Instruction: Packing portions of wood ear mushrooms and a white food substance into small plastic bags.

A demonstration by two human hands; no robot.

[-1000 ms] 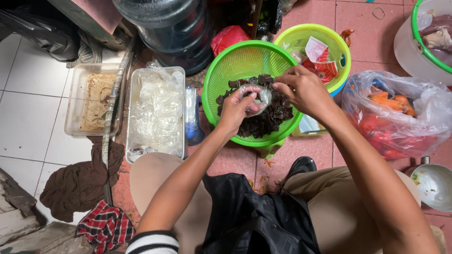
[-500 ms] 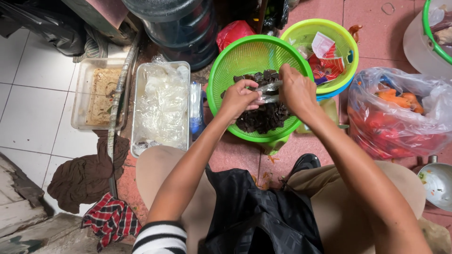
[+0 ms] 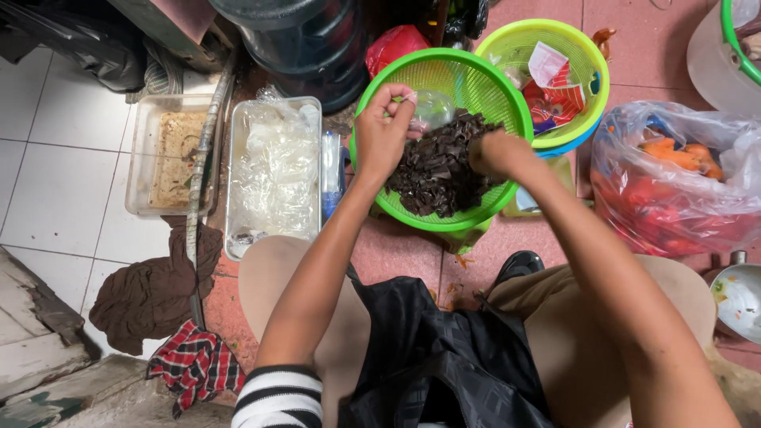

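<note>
Since a second ago, left hand (image 3: 383, 131) lifted, pinching a clear plastic bag (image 3: 432, 107) at the green colander's (image 3: 396, 79) far rim, right hand (image 3: 493, 152) dropped, curled into the dark mushrooms (image 3: 436, 170) inside.

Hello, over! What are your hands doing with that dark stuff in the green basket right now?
Left hand pinching a small clear bag. Right hand buried in the dark mushrooms. Green basket nothing blocking.
</note>
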